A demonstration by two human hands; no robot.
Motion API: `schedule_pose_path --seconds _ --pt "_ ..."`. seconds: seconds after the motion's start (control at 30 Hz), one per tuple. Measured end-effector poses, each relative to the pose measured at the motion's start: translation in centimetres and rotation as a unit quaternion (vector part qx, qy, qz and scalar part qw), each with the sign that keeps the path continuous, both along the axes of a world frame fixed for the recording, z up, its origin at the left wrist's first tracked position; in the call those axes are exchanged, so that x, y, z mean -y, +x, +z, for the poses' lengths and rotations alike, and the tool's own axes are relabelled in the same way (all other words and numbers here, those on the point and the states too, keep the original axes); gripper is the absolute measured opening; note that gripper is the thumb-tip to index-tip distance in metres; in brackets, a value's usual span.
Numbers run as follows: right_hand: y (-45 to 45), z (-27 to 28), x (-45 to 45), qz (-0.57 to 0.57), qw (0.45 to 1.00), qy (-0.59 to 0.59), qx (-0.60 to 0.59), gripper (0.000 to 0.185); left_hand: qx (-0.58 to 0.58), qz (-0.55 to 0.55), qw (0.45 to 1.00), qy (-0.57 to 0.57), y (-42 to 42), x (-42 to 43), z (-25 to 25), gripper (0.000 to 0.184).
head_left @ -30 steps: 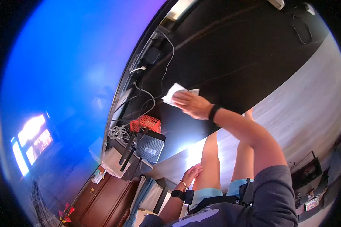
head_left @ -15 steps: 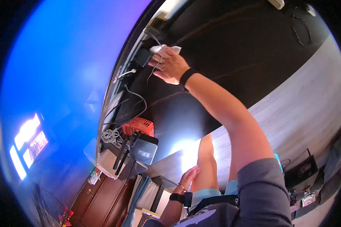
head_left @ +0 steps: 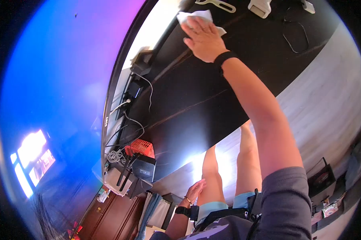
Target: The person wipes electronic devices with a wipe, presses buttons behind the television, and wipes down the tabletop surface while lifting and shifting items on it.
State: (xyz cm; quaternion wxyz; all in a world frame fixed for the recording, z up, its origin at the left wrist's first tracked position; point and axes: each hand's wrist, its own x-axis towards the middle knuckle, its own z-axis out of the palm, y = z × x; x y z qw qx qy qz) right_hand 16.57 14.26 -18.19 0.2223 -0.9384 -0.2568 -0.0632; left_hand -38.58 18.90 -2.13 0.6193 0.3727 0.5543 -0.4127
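Observation:
My right hand (head_left: 204,38) holds a white cloth (head_left: 206,14) against the black tabletop (head_left: 212,80), its fingers stretched over the cloth. Parts of the cloth stick out past the fingertips and beside the little finger. My left hand (head_left: 195,189) hangs low beside my leg, fingers loosely extended and nothing in it. Beyond the right hand, a white peeler-like tool (head_left: 218,5) and a white plastic device (head_left: 260,7) lie on the tabletop.
A large television screen (head_left: 60,88) runs along the left. Beside it are cables (head_left: 142,128), a red basket (head_left: 142,148), a black router (head_left: 143,168) and a dark box (head_left: 142,62). A black cord loop (head_left: 296,38) lies near the tabletop's right edge.
My right hand has moved with the white cloth along the tabletop, away from the small black box and cables by the screen. The view has shifted, showing more of the far end.

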Motion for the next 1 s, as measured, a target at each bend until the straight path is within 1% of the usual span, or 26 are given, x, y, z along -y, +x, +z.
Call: schedule_pose_path --seconds 0.03,0.07,0.13,0.2,0.23,0.27,0.33,0.4,0.43,0.47,0.5,0.53,0.57,0.6,0.63,0.67,0.7,0.73,0.77,0.8,0.83,0.87,0.9,0.93,1.0 --pt "0.7 0.4 1.7 0.005 1.0 -0.024 -0.015 0.048 -0.001 -0.016 1.0 -0.003 0.1 0.5 0.0 0.048" --pt "1.2 0.4 3.3 -0.008 1.0 -0.007 -0.021 0.049 -0.001 -0.032 0.999 -0.006 0.5 1.1 0.0 0.048" --pt "2.6 0.6 6.8 -0.021 0.999 -0.028 -0.024 0.052 0.023 -0.041 0.999 -0.003 1.0 2.4 0.0 0.049" --pt "4.8 -1.3 10.7 0.007 0.997 0.081 -0.005 0.052 0.048 -0.049 0.998 0.003 1.4 3.2 0.1 0.05" --pt "5.2 -1.8 12.2 -0.002 0.987 0.158 -0.012 0.051 0.061 -0.055 0.997 0.005 1.3 3.6 0.0 0.05" --pt "4.9 0.1 12.8 -0.063 0.977 0.198 -0.051 0.048 0.074 -0.062 0.995 0.005 1.4 4.0 0.3 0.05" --pt "2.9 3.6 12.9 -0.041 0.952 0.286 -0.1 0.049 0.075 -0.067 0.995 0.009 1.5 4.3 0.7 0.049" --pt "-3.0 7.2 11.3 0.086 0.975 0.185 -0.093 0.05 0.074 -0.072 0.995 0.01 2.0 4.7 0.9 0.048" --pt "-7.1 7.2 10.4 0.179 0.96 0.186 -0.105 0.049 0.051 -0.086 0.995 0.016 2.3 5.0 1.2 0.047" --pt "-11.6 6.5 8.8 0.243 0.926 0.235 -0.169 0.048 0.03 -0.1 0.994 0.024 2.6 5.0 1.4 0.046" --pt "-16.9 5.3 7.5 0.281 0.925 0.21 -0.147 0.043 0.039 -0.128 0.991 0.023 3.4 5.0 1.8 0.044" --pt "-23.3 2.6 5.6 0.287 0.915 0.197 -0.203 0.037 0.039 -0.131 0.99 0.026 3.5 5.1 1.9 0.044" --pt "-27.9 0.9 5.6 0.314 0.898 0.191 -0.241 0.037 0.039 -0.112 0.992 0.031 3.6 5.1 1.9 0.044" --pt "-30.3 -0.1 5.8 0.34 0.879 0.184 -0.279 0.037 0.038 -0.093 0.994 0.035 3.6 5.0 1.9 0.043" --pt "-28.9 1.2 5.8 0.291 0.846 0.171 -0.413 0.034 0.033 -0.097 0.994 0.036 4.3 4.8 2.0 0.043" --pt "-26.4 3.7 6.4 0.237 0.791 0.155 -0.542 0.034 0.038 -0.127 0.991 0.038 5.2 4.6 2.5 0.042" --pt "-23.8 4.4 7.0 0.184 0.777 0.17 -0.577 0.039 0.04 -0.153 0.987 0.038 5.6 4.6 3.1 0.041" --pt "-22.7 2.5 7.5 0.135 0.805 0.244 -0.523 0.042 0.033 -0.149 0.988 0.036 5.3 4.9 3.5 0.041" --pt "-19.2 3.6 9.1 0.085 0.825 0.288 -0.479 0.036 0.025 -0.114 0.992 0.039 5.4 4.9 3.4 0.04" --pt "-16.3 2.8 10.5 0.138 0.87 0.271 -0.387 0.037 0.02 -0.079 0.996 0.044 5.6 4.7 3.1 0.04" --pt "-13.7 2.4 12.4 0.18 0.914 0.222 -0.288 0.035 0.022 -0.062 0.997 0.05 4.1 4.4 2.5 0.04" --pt "-11.4 1.6 14.2 0.2 0.954 0.142 -0.173 0.048 0.026 -0.062 0.996 0.051 4.7 4.5 2.7 0.04" --pt "-9.2 1.7 15.8 0.175 0.958 0.158 -0.166 0.058 0.02 -0.097 0.994 0.044 5.6 4.6 3.1 0.045" --pt "-6.8 2.6 17.1 0.151 0.966 0.15 -0.149 0.057 0.014 -0.133 0.99 0.035 6.2 4.7 3.3 0.05" --pt "-3.8 3.2 19.0 0.079 0.985 0.098 -0.117 0.06 0.03 -0.126 0.991 0.03 6.1 5.0 3.2 0.05"
